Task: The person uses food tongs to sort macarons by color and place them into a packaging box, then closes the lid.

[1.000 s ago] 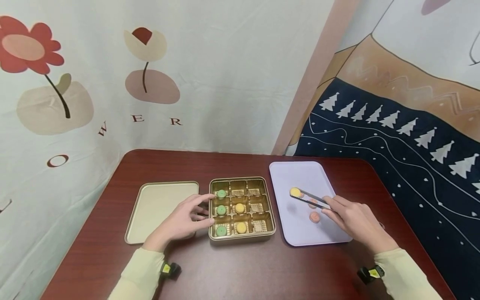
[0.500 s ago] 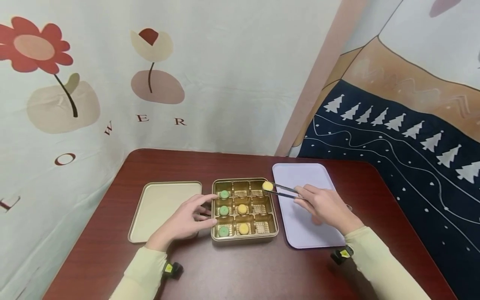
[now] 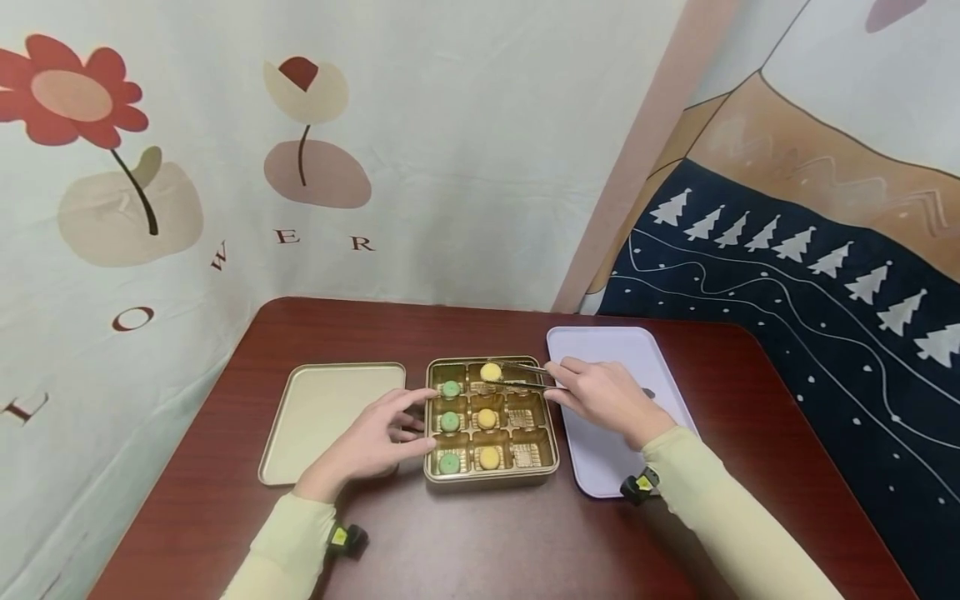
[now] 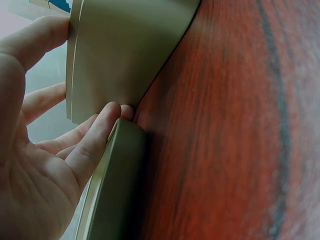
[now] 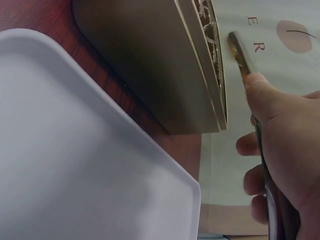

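Note:
My right hand grips black tongs by the handle, reaching over the tin's right side. A yellow macaron sits between the tongs' tips at the back middle compartment; I cannot tell whether it touches the bottom. The gold-coloured tin has a divided insert, with green macarons down the left column and yellow macarons in the middle and front compartments of the centre column. Against the tin's left side, my left hand rests with fingers spread, thumb and fingertips touching its rim and wall.
A shallow gold lid lies left of the tin, partly under my left hand. Right of the tin is a lilac tray, partly covered by my right hand. The brown table meets printed cloth behind.
My right hand has carried the yellow macaron in the tongs leftward from the tray to the tin's back middle compartment. My left hand has stayed on the tin.

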`<act>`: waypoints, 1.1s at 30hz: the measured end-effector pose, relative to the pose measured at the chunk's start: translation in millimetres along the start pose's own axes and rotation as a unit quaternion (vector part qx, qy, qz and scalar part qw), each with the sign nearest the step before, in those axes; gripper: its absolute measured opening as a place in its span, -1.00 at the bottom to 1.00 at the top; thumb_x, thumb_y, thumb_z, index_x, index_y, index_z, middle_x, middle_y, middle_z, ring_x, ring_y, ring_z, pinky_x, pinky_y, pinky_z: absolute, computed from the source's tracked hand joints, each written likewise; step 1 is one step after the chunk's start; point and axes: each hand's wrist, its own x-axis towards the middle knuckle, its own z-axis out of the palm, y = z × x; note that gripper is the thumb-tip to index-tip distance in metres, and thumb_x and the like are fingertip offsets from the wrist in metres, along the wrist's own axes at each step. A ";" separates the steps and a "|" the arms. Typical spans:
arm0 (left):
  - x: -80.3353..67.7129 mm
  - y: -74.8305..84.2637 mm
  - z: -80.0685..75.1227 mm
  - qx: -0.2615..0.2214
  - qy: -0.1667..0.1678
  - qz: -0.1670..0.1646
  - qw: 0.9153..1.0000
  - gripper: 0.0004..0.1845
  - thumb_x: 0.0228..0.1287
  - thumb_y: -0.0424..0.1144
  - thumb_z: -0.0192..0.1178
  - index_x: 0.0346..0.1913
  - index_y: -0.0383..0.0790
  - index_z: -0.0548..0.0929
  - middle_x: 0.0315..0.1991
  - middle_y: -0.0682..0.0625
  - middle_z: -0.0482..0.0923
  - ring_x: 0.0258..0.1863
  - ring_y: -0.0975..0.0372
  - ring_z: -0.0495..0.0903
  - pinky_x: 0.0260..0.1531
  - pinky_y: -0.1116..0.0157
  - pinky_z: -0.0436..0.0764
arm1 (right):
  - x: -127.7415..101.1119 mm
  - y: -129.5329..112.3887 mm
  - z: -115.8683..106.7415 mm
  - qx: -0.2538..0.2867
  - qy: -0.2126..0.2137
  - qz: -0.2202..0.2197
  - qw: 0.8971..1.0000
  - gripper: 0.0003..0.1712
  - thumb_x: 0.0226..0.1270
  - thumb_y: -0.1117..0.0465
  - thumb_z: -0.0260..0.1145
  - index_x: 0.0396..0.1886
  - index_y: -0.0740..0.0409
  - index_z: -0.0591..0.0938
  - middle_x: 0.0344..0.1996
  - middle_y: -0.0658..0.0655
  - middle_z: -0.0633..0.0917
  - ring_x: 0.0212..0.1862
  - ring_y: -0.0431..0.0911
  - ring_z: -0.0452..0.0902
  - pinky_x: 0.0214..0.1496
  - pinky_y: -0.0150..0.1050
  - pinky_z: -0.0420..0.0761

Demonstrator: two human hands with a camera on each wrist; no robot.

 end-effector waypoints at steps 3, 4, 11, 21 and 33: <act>0.0 -0.5 0.2 -0.002 -0.001 0.002 1.000 -0.16 0.23 -0.13 0.55 0.54 -0.10 0.42 0.30 -0.20 0.44 0.03 0.04 0.72 -0.04 0.37 0.79 | 1.9 -0.9 0.4 -0.005 0.001 -0.001 1.000 -0.48 0.40 -0.09 0.45 0.17 0.15 0.71 -0.30 0.02 0.66 -0.58 -0.08 0.56 -0.63 -0.06 0.64; 0.0 -0.7 0.4 -0.002 0.000 0.002 1.000 -0.16 0.23 -0.13 0.56 0.54 -0.09 0.43 0.30 -0.20 0.44 0.03 0.04 0.72 -0.03 0.37 0.79 | 1.9 -0.9 0.2 -0.007 -0.001 0.000 1.000 -0.47 0.40 -0.09 0.44 0.18 0.16 0.70 -0.29 0.03 0.67 -0.58 -0.08 0.56 -0.62 -0.06 0.64; -0.2 -1.5 1.0 0.002 0.002 0.003 1.000 -0.16 0.23 -0.12 0.55 0.54 -0.09 0.43 0.30 -0.19 0.45 0.03 0.04 0.72 -0.04 0.37 0.78 | 1.9 -1.9 -2.1 -0.010 -0.014 0.003 1.000 -0.48 0.45 -0.10 0.40 0.20 0.15 0.69 -0.29 0.03 0.67 -0.58 -0.06 0.58 -0.61 -0.05 0.65; 1.7 -0.9 1.6 -0.001 0.003 0.004 1.000 -0.15 0.23 -0.13 0.56 0.55 -0.08 0.42 0.32 -0.18 0.45 0.04 0.04 0.72 -0.02 0.37 0.78 | 3.1 -1.4 -4.3 -0.006 -0.022 0.009 1.000 -0.50 0.47 -0.10 0.38 0.20 0.12 0.67 -0.30 0.02 0.66 -0.58 -0.08 0.57 -0.63 -0.08 0.63; 1.4 -1.5 1.8 0.000 0.002 0.002 1.000 -0.15 0.23 -0.13 0.56 0.55 -0.10 0.41 0.31 -0.19 0.45 0.04 0.03 0.71 -0.02 0.37 0.78 | -16.3 0.8 -15.9 0.002 -0.038 0.038 0.999 -0.45 0.46 -0.09 0.40 0.27 0.14 0.65 -0.20 0.05 0.68 -0.47 -0.05 0.63 -0.46 -0.01 0.72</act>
